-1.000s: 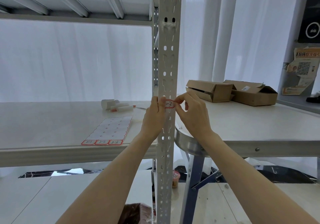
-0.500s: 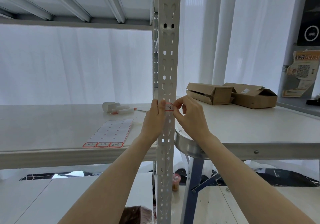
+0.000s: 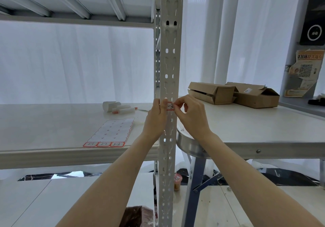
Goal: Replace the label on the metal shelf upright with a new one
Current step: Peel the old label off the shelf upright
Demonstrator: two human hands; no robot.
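A perforated grey metal shelf upright (image 3: 169, 79) runs top to bottom through the middle of the scene, and a small red-bordered white label (image 3: 170, 106) with handwriting sits on its front face, level with the shelf board (image 3: 52, 121) on the left. The left hand (image 3: 155, 119) wraps the left edge of the upright, its thumb pressed against the label's left end, so that grip is closed on the post and the sticker. The right hand (image 3: 191, 116) comes in from the right with thumb and forefinger pressed together, pinching the label's right edge, the other fingers curled. On the shelf board, left of the hands, lies a label sheet (image 3: 112, 131), mostly peeled, with a near row of three red-bordered written labels (image 3: 104, 144) at its front edge. Farther back on the same board lie white rolls and a marker pen with an orange tip (image 3: 119, 109); exactly what the rolls are cannot be told. To the right, a white worktop (image 3: 255, 128) with a metal rim carries two open cardboard boxes (image 3: 233, 94) at its far side. A small cup (image 3: 177, 182) stands on the floor beyond the upright
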